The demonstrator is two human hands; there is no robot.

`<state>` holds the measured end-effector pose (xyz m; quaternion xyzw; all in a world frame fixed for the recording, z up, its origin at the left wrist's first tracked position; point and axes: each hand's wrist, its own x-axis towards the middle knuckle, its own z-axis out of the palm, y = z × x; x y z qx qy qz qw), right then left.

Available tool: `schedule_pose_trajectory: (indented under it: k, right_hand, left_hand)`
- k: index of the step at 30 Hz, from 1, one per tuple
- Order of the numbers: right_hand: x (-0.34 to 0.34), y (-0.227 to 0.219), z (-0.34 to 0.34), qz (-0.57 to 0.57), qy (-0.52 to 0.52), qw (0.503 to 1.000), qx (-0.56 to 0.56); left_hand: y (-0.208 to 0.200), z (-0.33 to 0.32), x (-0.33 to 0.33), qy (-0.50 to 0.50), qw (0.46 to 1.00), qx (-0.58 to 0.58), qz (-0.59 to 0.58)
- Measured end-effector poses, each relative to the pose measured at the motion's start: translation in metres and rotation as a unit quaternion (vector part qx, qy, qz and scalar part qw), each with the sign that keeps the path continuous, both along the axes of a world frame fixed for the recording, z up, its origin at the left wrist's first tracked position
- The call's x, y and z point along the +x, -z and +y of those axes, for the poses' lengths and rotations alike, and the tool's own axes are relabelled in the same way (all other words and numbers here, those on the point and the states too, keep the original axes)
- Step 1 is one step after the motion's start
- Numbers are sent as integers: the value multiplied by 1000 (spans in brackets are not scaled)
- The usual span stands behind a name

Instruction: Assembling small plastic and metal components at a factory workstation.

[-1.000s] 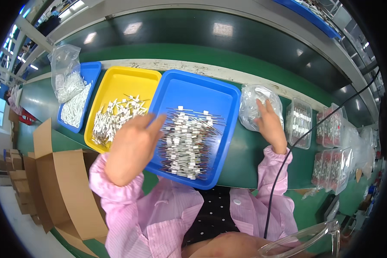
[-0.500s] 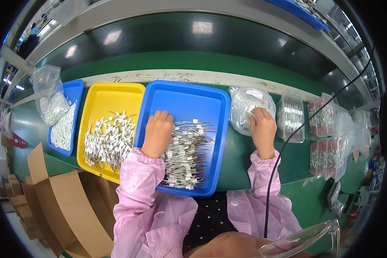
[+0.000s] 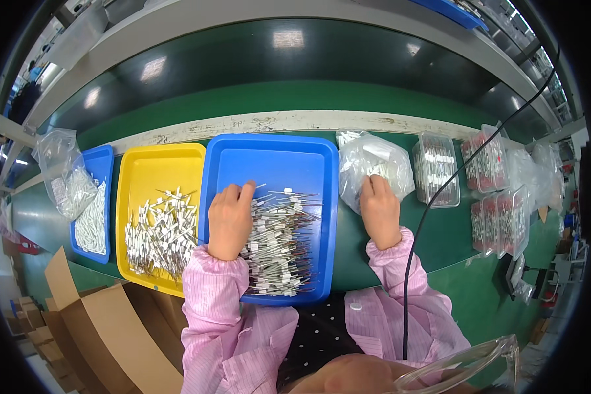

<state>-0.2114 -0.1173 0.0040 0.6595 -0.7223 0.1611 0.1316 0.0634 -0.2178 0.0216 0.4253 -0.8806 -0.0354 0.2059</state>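
My curled left hand (image 3: 230, 222) was by thin sticks (image 3: 279, 256) in the blue tray (image 3: 269, 156), my bent right hand (image 3: 381, 210) at the bag (image 3: 374, 159) right of it. I couldn't tell their grip; a bump could have spilled sticks.

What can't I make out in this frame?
All in the head view:
Left hand: its back hides whether it grips any wire-leaded parts.
Right hand: likewise, whether it pinches the clear plastic bag.
Cardboard box: lower part cut off by the lower edge.
Upper blue tray: cut off by the top edge.
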Motion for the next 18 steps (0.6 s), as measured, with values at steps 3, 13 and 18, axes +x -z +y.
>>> schedule_pose_trajectory:
  k: [3,13,18]
  right_hand:
    - [5,9,14,-16,-18,997,-74]
    - [21,-13,26,-373,53,916,-135]
    - [49,-48,27,-711,-108,693,-41]
  left_hand:
    - [-15,5,-2,34,997,-38,65]
    - [-50,37,-14,54,950,82,296]
    - [-63,58,-24,50,890,198,407]
